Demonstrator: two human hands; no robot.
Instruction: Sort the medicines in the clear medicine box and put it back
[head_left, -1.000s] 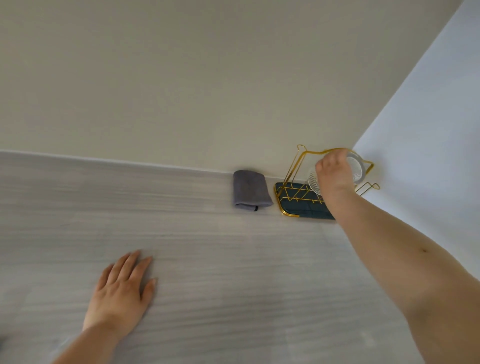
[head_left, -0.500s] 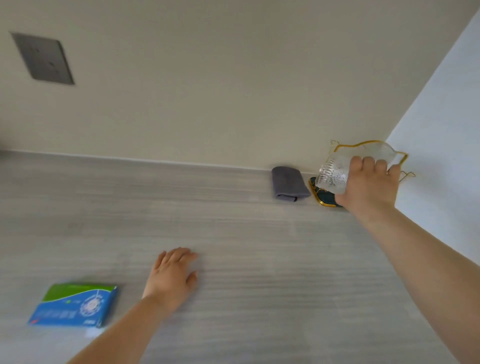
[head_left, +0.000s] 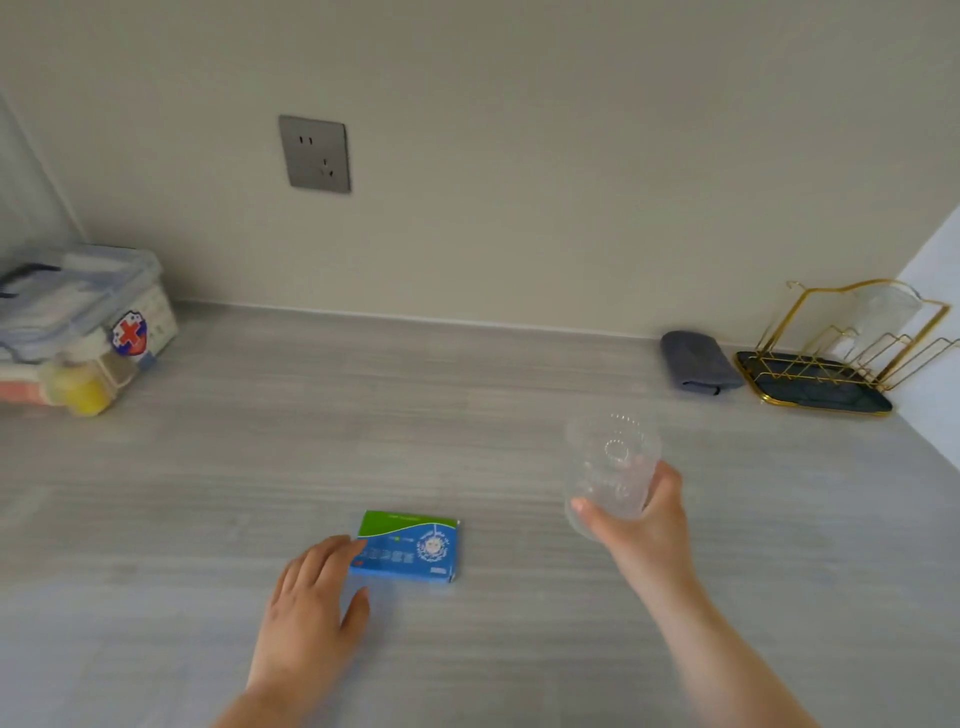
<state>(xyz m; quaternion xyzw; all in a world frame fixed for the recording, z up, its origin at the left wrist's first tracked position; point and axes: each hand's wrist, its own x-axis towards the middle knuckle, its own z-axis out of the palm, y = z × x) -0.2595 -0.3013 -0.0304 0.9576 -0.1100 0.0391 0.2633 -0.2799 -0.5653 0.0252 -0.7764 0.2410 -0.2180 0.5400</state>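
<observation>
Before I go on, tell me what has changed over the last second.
The right hand lifted the clear glass off the gold rack and carried it toward the person. The left hand reached the blue medicine box. The grey cloth stayed put.

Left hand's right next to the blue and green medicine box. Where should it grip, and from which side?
Likely from above, pinching the two long edges of the medicine box. It lies flat on the counter, so nothing slips beneath; the left hand already touches its left end.
</observation>
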